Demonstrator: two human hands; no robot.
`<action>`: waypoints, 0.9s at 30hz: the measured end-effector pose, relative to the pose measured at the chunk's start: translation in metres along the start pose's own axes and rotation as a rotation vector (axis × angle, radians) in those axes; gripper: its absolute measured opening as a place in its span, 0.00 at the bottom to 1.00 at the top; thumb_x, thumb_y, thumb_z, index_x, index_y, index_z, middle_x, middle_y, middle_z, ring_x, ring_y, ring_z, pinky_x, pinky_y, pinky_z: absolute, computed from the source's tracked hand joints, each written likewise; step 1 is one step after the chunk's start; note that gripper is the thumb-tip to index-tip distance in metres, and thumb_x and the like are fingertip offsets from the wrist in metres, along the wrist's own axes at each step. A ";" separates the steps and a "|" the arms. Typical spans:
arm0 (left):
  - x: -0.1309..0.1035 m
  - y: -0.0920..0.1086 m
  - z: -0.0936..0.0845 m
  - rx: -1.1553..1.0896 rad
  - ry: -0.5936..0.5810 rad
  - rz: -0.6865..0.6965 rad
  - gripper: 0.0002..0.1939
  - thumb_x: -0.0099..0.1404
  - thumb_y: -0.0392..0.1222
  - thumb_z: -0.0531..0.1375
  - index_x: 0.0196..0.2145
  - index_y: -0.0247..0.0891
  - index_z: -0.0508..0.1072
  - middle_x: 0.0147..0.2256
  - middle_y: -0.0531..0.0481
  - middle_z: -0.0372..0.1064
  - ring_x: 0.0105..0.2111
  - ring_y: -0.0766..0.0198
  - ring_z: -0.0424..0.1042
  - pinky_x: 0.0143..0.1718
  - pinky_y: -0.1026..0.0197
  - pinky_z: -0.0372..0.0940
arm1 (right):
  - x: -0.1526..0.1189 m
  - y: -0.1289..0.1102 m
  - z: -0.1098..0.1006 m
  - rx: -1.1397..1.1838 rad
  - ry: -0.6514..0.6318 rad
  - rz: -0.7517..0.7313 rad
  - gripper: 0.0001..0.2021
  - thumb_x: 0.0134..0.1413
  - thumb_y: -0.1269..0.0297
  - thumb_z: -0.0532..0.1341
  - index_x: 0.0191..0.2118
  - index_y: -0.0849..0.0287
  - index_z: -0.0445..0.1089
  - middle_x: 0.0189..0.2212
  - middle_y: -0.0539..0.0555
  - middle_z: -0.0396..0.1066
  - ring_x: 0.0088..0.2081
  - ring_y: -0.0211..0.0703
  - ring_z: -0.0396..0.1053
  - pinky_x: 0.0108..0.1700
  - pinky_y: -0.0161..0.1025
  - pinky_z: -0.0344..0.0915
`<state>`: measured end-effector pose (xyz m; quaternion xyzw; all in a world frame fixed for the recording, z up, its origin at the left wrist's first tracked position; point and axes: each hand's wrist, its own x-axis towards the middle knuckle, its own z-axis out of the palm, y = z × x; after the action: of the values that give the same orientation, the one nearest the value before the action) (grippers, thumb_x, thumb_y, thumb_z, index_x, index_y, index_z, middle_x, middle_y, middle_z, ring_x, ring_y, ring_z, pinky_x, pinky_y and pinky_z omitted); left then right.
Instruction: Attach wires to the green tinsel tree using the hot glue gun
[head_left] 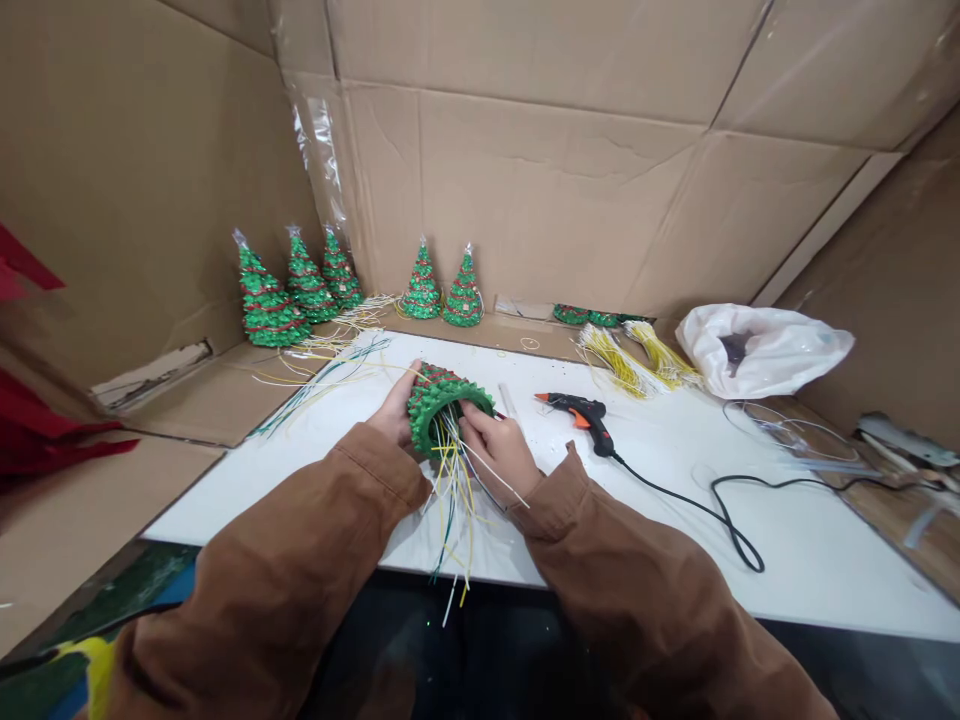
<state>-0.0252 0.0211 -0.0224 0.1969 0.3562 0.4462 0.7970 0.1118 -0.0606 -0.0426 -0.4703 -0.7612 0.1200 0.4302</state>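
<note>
A green model Christmas tree (442, 405) with red trim lies tipped over, its hollow base facing me. My left hand (397, 408) is closed around its left side. At the right of the base opening is my right hand (501, 450), its fingers bent and reaching into the hollow. What those fingertips pinch is hidden. A loose bunch of white, yellow and green wires (452, 480) spills out of the base toward me, and one white wire crosses my right hand.
To the right lies a black and orange glue gun (581, 415) with its cord (720, 510) looping over the white board (667, 560). Finished-looking trees (266, 300) stand at the back left. Yellow and white wire bundles (619, 362) and a white plastic bag (772, 350) sit at back right.
</note>
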 end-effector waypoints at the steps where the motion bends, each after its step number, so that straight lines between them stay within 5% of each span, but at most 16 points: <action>1: 0.000 -0.001 0.000 0.001 0.000 -0.007 0.22 0.65 0.51 0.51 0.22 0.34 0.71 0.18 0.45 0.71 0.19 0.58 0.70 0.28 0.56 0.69 | 0.001 0.000 0.001 -0.013 -0.017 -0.017 0.16 0.60 0.65 0.48 0.47 0.63 0.69 0.19 0.51 0.67 0.21 0.39 0.64 0.28 0.36 0.61; 9: -0.002 0.001 0.007 0.074 0.012 -0.010 0.22 0.65 0.50 0.51 0.19 0.36 0.67 0.17 0.46 0.69 0.17 0.60 0.69 0.23 0.58 0.68 | 0.004 0.000 0.011 0.122 0.019 0.034 0.13 0.60 0.66 0.48 0.30 0.59 0.68 0.24 0.53 0.70 0.31 0.41 0.69 0.36 0.37 0.64; 19: 0.004 0.005 0.005 -0.001 0.002 0.117 0.20 0.65 0.49 0.51 0.19 0.38 0.67 0.15 0.49 0.67 0.19 0.59 0.69 0.31 0.54 0.70 | -0.002 -0.011 0.011 0.743 -0.019 0.453 0.15 0.51 0.52 0.58 0.34 0.60 0.69 0.10 0.42 0.59 0.11 0.32 0.55 0.13 0.30 0.52; 27: 0.000 0.007 0.003 0.011 -0.043 0.053 0.21 0.64 0.53 0.52 0.20 0.36 0.68 0.18 0.46 0.70 0.19 0.60 0.70 0.26 0.58 0.69 | 0.000 -0.009 0.008 0.816 -0.119 0.511 0.19 0.43 0.48 0.63 0.31 0.61 0.67 0.09 0.41 0.58 0.09 0.29 0.51 0.12 0.29 0.46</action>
<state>-0.0270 0.0245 -0.0159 0.2202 0.3360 0.4610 0.7913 0.1003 -0.0637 -0.0424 -0.4274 -0.5356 0.5371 0.4919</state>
